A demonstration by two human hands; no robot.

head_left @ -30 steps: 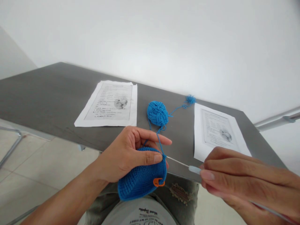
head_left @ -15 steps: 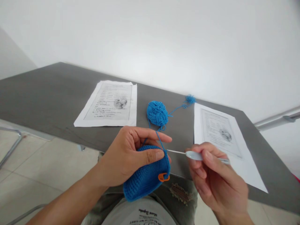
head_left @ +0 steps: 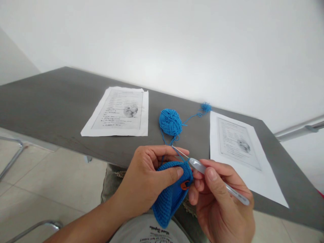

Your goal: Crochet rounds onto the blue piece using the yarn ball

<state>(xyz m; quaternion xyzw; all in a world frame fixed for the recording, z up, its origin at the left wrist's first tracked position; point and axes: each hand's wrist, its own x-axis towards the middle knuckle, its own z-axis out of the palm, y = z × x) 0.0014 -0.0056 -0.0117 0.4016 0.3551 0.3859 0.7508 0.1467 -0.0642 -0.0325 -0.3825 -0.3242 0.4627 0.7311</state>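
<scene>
In the head view, the round ball of blue yarn (head_left: 170,122) sits on the dark grey table (head_left: 45,104). On its near side, the left hand (head_left: 158,175) pinches the curved piece of blue crochet (head_left: 165,202) between thumb and fingers. Near and right of the ball, the right hand (head_left: 225,199) is closed on the crochet hook with pale grey handle (head_left: 197,165). Whether its tip catches the thin blue strand, I cannot tell. I think it is good to pinch close beside the stitch, tension the strand lightly, and avoid the orange plastic marker (head_left: 184,185).
</scene>
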